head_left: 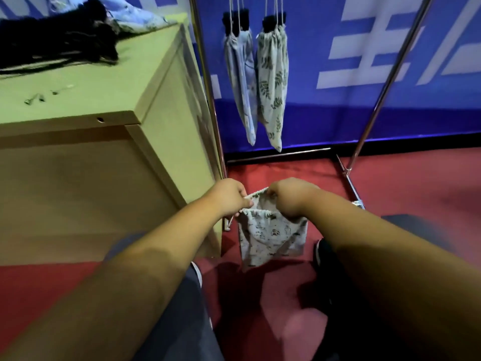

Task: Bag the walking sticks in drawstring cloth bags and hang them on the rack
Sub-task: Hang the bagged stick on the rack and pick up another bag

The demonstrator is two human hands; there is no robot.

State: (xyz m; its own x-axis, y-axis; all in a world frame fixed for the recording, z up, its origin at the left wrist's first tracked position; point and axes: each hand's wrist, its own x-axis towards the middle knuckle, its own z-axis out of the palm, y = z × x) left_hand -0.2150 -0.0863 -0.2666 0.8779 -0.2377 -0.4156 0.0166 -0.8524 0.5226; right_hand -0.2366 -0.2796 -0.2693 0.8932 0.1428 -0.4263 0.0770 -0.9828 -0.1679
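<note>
A white drawstring cloth bag (270, 237) with small dark prints hangs between my hands above the red floor. My left hand (230, 198) pinches the left side of its mouth and my right hand (291, 198) grips the right side, so the mouth is held apart. Black walking sticks (65, 40) lie in a pile on the beige cabinet top at the far left. Two filled bags hang by their cords from the metal rack (385, 84): a pale blue bag (242, 82) and a leaf-print bag (273, 82), with black handles sticking out of their tops.
The beige cabinet (104, 105) stands close on my left; loose cloth bags (135, 16) lie at its back edge. The rack's base bars (351, 186) run along the red floor ahead. A blue banner wall (338, 113) closes the back. My legs and shoes are below.
</note>
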